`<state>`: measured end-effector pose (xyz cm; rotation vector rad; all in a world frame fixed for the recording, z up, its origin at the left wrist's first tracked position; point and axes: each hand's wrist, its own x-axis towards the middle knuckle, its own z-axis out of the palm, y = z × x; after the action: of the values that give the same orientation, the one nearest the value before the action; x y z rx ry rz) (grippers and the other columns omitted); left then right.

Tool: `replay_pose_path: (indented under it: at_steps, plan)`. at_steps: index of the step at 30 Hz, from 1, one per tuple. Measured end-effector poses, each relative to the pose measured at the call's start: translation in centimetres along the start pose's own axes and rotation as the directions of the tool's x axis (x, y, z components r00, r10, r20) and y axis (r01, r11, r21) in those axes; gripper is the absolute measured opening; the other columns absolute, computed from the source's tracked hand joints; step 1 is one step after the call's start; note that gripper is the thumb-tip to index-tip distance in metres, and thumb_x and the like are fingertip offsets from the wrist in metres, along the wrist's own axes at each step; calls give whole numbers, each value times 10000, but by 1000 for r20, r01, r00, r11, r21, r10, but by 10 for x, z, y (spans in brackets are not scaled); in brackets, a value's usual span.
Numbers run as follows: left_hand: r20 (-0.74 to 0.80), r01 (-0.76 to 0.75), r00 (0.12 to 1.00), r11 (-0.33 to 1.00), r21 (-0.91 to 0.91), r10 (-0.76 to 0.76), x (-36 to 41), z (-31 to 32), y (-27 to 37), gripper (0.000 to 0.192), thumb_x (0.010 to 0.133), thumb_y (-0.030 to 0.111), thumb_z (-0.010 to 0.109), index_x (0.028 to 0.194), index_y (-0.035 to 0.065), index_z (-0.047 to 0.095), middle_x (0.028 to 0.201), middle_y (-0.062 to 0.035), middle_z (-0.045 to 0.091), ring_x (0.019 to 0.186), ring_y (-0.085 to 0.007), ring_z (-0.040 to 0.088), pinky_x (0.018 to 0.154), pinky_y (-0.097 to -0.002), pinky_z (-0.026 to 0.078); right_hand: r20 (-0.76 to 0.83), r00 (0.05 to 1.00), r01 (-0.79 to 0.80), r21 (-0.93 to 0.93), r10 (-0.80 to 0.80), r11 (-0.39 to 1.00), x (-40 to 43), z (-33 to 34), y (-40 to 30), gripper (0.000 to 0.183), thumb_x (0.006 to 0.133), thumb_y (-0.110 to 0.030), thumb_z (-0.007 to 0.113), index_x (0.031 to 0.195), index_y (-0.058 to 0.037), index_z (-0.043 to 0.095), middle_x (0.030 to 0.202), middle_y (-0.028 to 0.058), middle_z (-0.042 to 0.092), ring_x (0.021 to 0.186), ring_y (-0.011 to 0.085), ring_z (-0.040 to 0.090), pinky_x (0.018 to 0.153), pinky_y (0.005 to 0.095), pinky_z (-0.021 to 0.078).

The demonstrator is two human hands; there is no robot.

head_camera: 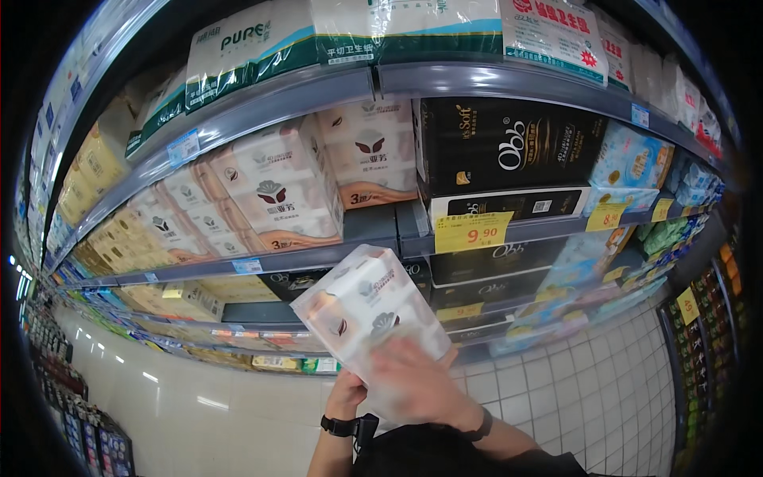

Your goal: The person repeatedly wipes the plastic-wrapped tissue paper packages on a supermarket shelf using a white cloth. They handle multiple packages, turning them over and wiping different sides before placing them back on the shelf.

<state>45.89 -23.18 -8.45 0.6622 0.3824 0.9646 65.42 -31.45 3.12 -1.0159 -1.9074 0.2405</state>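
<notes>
A white and pale-pink plastic-wrapped pack of tissues (363, 292) is tilted in front of the shelf, close to my body. My left hand (349, 387) grips its lower left corner, the thumb at the near edge and the other fingers hidden beneath. Across the lower front of the pack lies my right hand (411, 375), badly blurred by motion. A whitish blur surrounds its fingers; whether it holds a cloth or only touches the wrap cannot be told. Matching tissue packs (274, 185) stand on the middle shelf, and another such pack (372, 152) sits farther back.
Black tissue packs (506, 143) and blue packs (632, 161) stand to the right. A yellow price tag (474, 232) hangs from the shelf edge (381, 244). Toilet paper packs (256, 47) fill the upper shelf. Below is a tiled floor (536, 399); a display rack (703, 358) is at right.
</notes>
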Motion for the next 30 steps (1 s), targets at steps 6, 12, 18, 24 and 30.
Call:
replay_pose_path:
  at_steps: [6, 12, 18, 24, 30]
  plan:
    - [27, 53, 998, 998, -19, -52, -1, -19, 15, 1026, 646, 379, 953, 1457, 1, 451, 1374, -109, 592, 1236, -262, 605, 1020, -430, 532, -54, 998, -29, -5, 29, 1000, 12, 2, 7, 563, 715, 87, 544, 1249, -38, 670, 1343, 153, 641, 1350, 366, 528, 1172, 545, 343]
    - [137, 108, 985, 993, -45, -101, -3, -38, 13, 1004, 658, 223, 953, 1481, -2, 423, 1406, -140, 570, 1254, -288, 596, 1044, -445, 524, -125, 987, -110, -31, 105, 993, 16, 31, -19, 630, 683, 101, 502, 1265, -72, 672, 1422, 152, 592, 1410, 383, 460, 1200, 532, 305]
    - [215, 116, 970, 993, -10, -111, -10, -46, 25, 1016, 645, 211, 956, 1483, 0, 422, 1409, -142, 568, 1255, -295, 596, 1045, -448, 521, 43, 999, 13, -4, -13, 1000, 22, 14, -13, 655, 674, 97, 518, 1290, -73, 667, 1444, 134, 582, 1427, 378, 442, 1203, 504, 315]
    - [235, 114, 964, 992, 48, -122, -16, -43, 21, 1044, 625, 186, 959, 1492, -5, 409, 1422, -159, 554, 1267, -306, 589, 1038, -457, 528, -178, 977, -130, -50, 120, 990, 25, 17, -21, 620, 685, 94, 545, 1278, -42, 666, 1436, 139, 585, 1417, 372, 454, 1193, 499, 337]
    - [112, 146, 984, 988, -57, -139, -22, -35, 25, 1066, 616, 179, 962, 1499, -4, 393, 1406, -147, 566, 1262, -298, 591, 1023, -446, 537, 41, 998, 57, -13, -57, 998, 19, 28, -25, 645, 687, 103, 513, 1298, -44, 658, 1455, 145, 568, 1415, 398, 448, 1197, 505, 330]
